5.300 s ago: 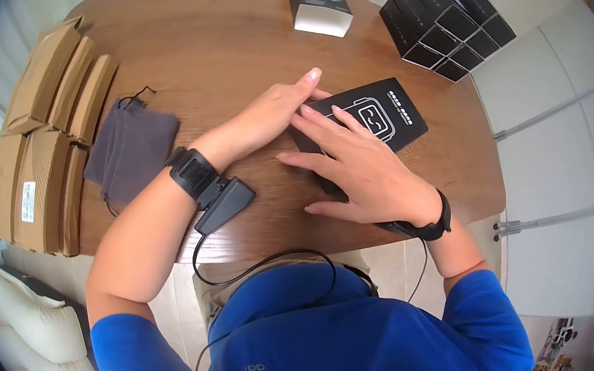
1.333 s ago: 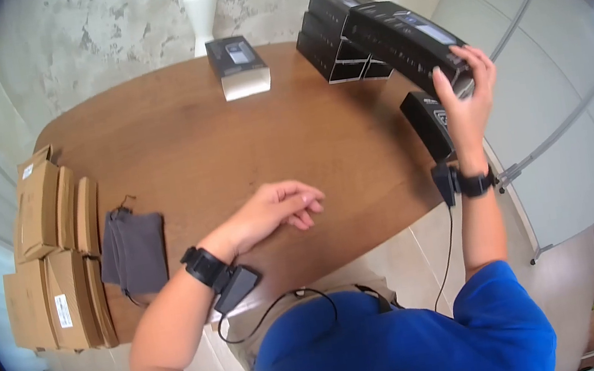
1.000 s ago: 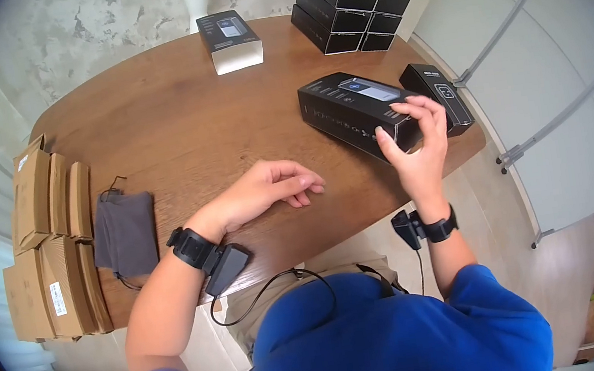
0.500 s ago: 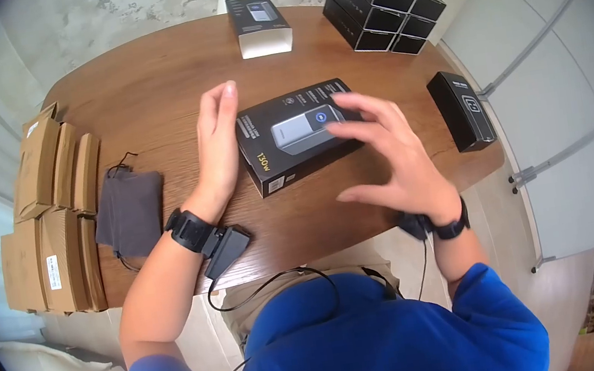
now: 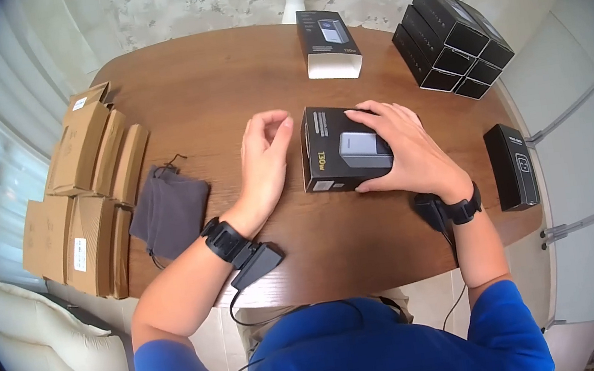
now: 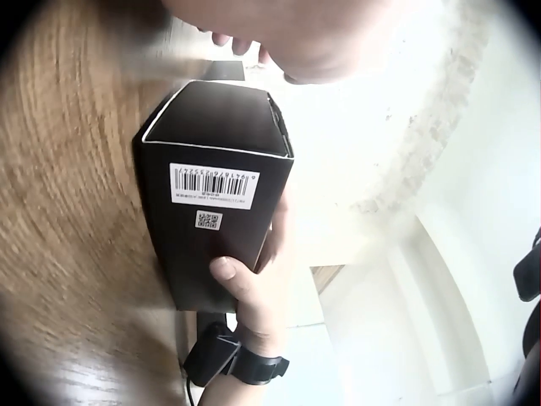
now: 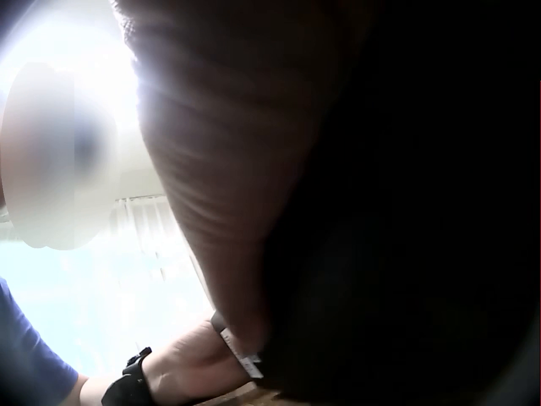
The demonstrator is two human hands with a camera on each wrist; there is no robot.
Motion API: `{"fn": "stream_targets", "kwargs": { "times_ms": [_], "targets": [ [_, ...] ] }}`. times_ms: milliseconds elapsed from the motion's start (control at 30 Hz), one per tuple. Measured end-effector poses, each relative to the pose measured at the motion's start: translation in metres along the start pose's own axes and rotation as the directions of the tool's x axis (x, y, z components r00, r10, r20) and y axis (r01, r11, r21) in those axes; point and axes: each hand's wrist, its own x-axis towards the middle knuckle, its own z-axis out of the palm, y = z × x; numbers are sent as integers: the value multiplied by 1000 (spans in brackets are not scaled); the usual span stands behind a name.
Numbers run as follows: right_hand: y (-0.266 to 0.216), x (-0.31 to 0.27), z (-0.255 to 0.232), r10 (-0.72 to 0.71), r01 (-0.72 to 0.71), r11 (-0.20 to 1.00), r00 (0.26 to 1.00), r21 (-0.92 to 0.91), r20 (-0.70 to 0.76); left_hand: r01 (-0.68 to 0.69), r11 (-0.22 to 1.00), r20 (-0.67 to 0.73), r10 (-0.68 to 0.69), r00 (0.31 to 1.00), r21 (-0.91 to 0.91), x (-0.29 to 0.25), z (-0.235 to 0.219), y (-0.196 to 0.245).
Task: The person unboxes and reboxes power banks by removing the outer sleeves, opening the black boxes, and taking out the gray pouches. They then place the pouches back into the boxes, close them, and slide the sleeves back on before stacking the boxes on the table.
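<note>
In the head view, a black retail box (image 5: 324,148) with a printed grey device and yellow lettering lies flat in the middle of the wooden table. My right hand (image 5: 417,149) grips it from the right, thumb on the near side and fingers over the top toward the far side. To the box's left, my left hand (image 5: 262,161) is held apart from it, fingers loosely bent and holding nothing. The left wrist view shows the box's end face (image 6: 211,186) with a barcode label and a small square code. The right wrist view is mostly dark, filled by my hand.
A stack of black boxes (image 5: 448,43) stands at the back right, with a lone box (image 5: 330,40) at the back. A slim black box (image 5: 513,166) lies by the right edge. Cardboard boxes (image 5: 78,197) and a grey drawstring pouch (image 5: 169,207) occupy the left.
My right hand has carried the black box from the stack to the table's middle and turned it. The slim box, earlier under my hands, now lies at the right edge.
</note>
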Motion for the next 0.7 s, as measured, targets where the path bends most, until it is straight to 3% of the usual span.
{"fn": "stream_targets", "kwargs": {
  "times_ms": [167,233,300,367,700],
  "targets": [
    [11,2,3,-93,77,992,980,-96,-174,173,983,151,-162,975,-63,-7,3,12],
    [11,4,5,-168,125,978,947,-168,-273,164,981,153,-148,977,-102,-6,4,18],
    [11,4,3,-186,139,974,940,-178,-287,153,978,150,-131,980,-145,-5,3,25],
    [10,4,3,-205,153,970,932,-189,-299,254,937,238,-198,951,-238,-2,0,31],
    [6,4,4,-238,176,959,926,-223,-293,430,880,383,-333,862,-203,7,-11,31]
  ]
}}
